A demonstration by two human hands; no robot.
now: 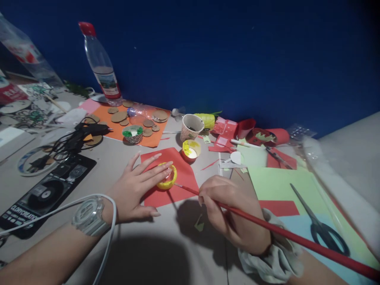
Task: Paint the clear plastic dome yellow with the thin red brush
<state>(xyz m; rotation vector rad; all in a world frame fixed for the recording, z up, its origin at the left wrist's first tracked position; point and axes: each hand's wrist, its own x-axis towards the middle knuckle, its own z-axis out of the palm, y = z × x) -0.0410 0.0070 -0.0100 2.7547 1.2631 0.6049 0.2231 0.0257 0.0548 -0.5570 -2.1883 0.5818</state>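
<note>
My right hand [230,209] is closed around a red-handled paintbrush [249,217], its tip at the right edge of a round yellow-painted piece [173,183] with a clear middle. That piece lies on a sheet of red paper [154,198]. My left hand [139,184] lies flat with fingers spread, the fingertips over the far part of the yellow piece and the palm partly on the red paper. Just beyond the sheet stands a small cut cup with yellow paint on its inner wall [187,147]. Behind it is a paper cup [190,132] holding dark liquid.
Black scissors [323,231] lie on coloured paper at the right. A bottle with a red cap [103,75] stands at the back left, near cardboard discs on orange paper [115,132]. A glue gun with a black cord [92,128] is left. A white cable [111,229] crosses my left wrist.
</note>
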